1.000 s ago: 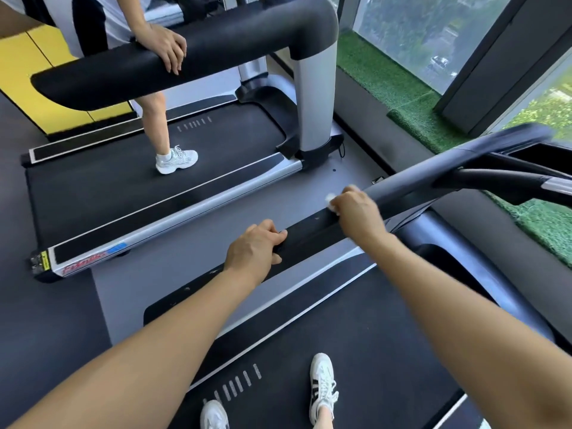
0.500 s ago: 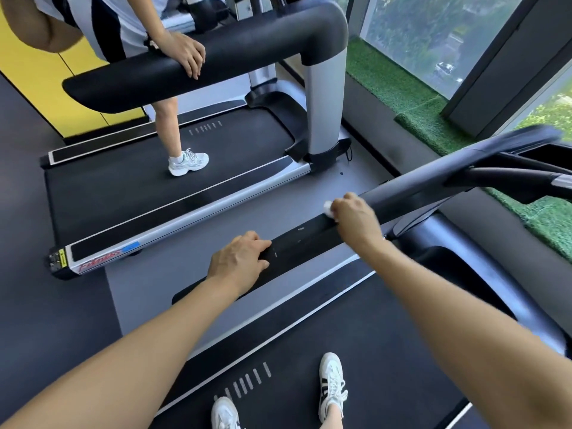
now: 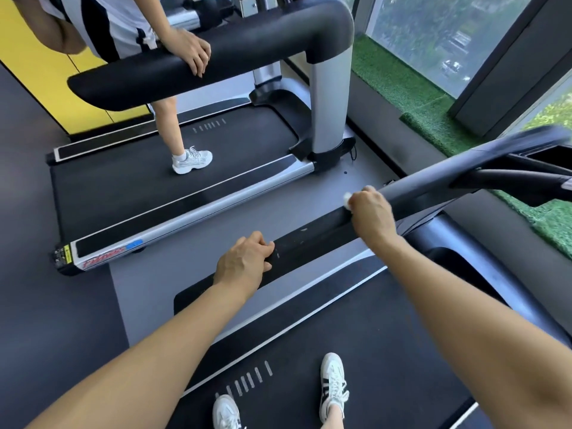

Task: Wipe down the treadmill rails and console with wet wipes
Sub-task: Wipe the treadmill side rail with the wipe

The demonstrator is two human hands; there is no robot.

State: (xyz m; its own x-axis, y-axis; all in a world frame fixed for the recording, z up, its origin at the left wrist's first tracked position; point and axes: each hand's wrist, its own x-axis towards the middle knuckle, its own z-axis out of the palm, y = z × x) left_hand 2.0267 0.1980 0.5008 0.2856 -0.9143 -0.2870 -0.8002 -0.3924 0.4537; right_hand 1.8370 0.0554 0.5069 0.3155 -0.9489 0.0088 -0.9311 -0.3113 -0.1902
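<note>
At nine o'clock, second person (image 3: pixel 130 29) stood on neighbouring treadmill (image 3: pixel 173 193), one hand resting on its black handrail. Toward six, left hand (image 3: pixel 244 262) gripped wearer's own left rail (image 3: pixel 312 235), fingers curled over its top edge, bracing. Further right, about one o'clock from it, right hand (image 3: pixel 371 213) held a bunched wet wipe (image 3: pixel 348 200) against same rail, fingers closed round it; only a white corner showed. At three o'clock rail rose to console (image 3: pixel 544 162), blurred, apparently not yet wiped. Step in hand looked like rubbing lower-middle stretch of left rail. Next move probably called for sliding wipe up toward console, or moving bracing hand to clear the covered patch. Versus a second ago: both hands kept their grips and barely shifted on rail; camera view swung slightly, neighbour's hand sat lower in frame.
</note>
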